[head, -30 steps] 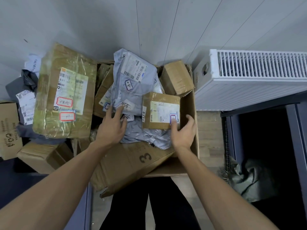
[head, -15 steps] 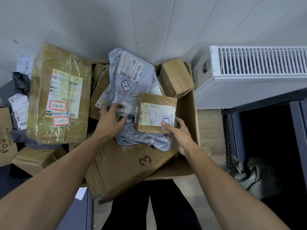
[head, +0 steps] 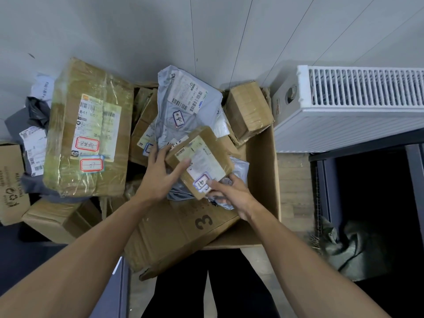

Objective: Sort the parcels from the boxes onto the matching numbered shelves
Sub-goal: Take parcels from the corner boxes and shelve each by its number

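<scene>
A small brown cardboard parcel with a white label and a blue-framed sticker sits tilted over the open carton. My left hand grips its left end, thumb across the top. My right hand pinches its lower right corner beside the sticker. A grey poly mailer with a barcode label lies behind the parcel in the carton. Another grey bag shows under the parcel. A second small brown box rests at the carton's far right corner.
A large tape-wrapped parcel marked 07 lies at the left on other boxes. The carton's front flap bears a 3. A white radiator stands at the right, above a dark metal shelf frame with a crumpled bag.
My right hand took the small brown parcel by its corner and raised it; my left hand left the grey mailer and closed on the parcel's left end. The parcel has tilted.
</scene>
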